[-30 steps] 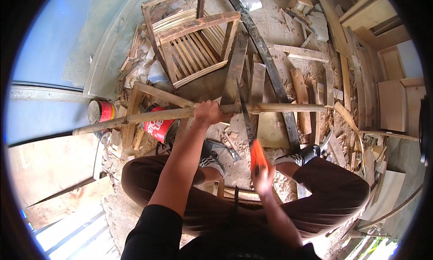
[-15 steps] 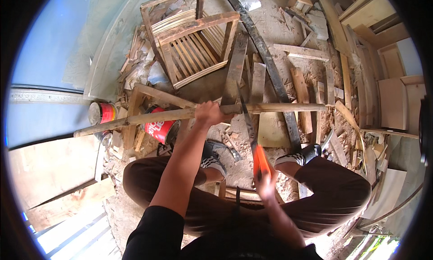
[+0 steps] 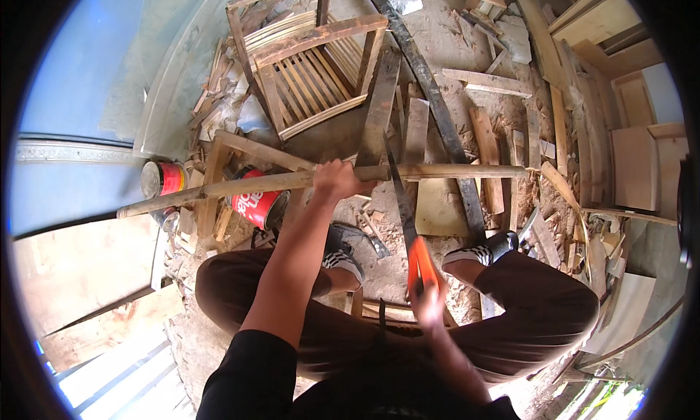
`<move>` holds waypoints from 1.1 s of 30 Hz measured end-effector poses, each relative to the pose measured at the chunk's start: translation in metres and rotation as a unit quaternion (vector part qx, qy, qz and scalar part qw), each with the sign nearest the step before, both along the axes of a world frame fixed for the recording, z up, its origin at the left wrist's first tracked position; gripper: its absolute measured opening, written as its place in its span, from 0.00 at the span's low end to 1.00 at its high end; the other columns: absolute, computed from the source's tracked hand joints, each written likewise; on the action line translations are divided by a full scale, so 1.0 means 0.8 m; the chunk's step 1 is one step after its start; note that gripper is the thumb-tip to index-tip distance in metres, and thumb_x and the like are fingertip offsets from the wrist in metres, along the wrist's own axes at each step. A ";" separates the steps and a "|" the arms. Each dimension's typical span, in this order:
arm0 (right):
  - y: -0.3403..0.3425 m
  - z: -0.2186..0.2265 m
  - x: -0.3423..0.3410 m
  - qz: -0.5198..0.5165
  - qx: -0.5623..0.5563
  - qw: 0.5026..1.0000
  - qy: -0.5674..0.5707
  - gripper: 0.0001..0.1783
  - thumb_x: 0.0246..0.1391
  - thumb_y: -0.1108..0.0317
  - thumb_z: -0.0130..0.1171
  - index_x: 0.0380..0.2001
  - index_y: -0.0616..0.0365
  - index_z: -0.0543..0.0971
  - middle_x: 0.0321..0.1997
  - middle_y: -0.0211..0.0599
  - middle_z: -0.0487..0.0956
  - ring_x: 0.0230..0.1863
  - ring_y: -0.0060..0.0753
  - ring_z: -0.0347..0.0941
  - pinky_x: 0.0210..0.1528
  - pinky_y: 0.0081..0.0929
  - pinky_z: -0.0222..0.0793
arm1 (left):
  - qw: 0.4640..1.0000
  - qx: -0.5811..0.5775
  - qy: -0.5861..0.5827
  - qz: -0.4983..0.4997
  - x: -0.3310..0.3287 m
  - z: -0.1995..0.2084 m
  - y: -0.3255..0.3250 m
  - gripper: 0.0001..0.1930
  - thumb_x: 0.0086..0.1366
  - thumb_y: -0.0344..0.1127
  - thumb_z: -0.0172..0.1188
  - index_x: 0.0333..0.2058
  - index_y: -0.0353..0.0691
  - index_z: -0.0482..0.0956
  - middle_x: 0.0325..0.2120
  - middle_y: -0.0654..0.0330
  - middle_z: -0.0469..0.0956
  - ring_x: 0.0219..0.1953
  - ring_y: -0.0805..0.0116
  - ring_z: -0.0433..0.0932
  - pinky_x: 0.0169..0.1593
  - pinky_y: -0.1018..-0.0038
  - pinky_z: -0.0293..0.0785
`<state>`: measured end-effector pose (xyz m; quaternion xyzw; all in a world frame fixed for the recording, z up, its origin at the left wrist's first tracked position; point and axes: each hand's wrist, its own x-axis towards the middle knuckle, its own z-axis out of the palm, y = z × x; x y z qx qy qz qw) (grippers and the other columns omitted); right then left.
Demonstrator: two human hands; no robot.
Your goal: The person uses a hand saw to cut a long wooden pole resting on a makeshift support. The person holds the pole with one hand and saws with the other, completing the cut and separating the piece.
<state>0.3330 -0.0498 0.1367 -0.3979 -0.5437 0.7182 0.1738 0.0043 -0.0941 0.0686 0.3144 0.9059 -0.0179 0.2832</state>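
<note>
A long bamboo pole [image 3: 255, 184] lies crosswise in front of me, its left end toward the paint cans. My left hand [image 3: 337, 179] is closed around it near the middle. In my right hand [image 3: 429, 305], slightly blurred, is the orange handle of a handsaw [image 3: 421, 263]. The dark blade slants up and away from me and crosses the pole just right of my left hand. How deep the teeth sit in the pole cannot be made out. A wooden plank [image 3: 380, 103] extends away beyond the crossing point.
A slatted wooden chair frame [image 3: 306, 81] lies at the far left. A red can [image 3: 259, 205] and a smaller can [image 3: 162, 179] stand under and beside the pole. A long dark beam [image 3: 430, 92] runs diagonally. Wood offcuts [image 3: 485, 84] and shavings litter the floor; boards [image 3: 634, 165] lean at right.
The saw and my right hand have shifted very slightly toward me. My left hand keeps its grip on the pole, which has barely moved.
</note>
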 end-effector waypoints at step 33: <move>0.005 0.019 0.028 0.057 0.000 0.998 -0.005 0.40 0.71 0.34 0.47 0.59 0.66 0.73 0.17 0.21 0.66 0.15 0.14 0.59 0.16 0.18 0.53 | 0.998 0.040 0.045 -0.023 0.009 -0.009 0.002 0.50 0.47 0.87 0.61 0.39 0.39 0.90 0.40 0.48 0.88 0.49 0.51 0.87 0.54 0.59 0.79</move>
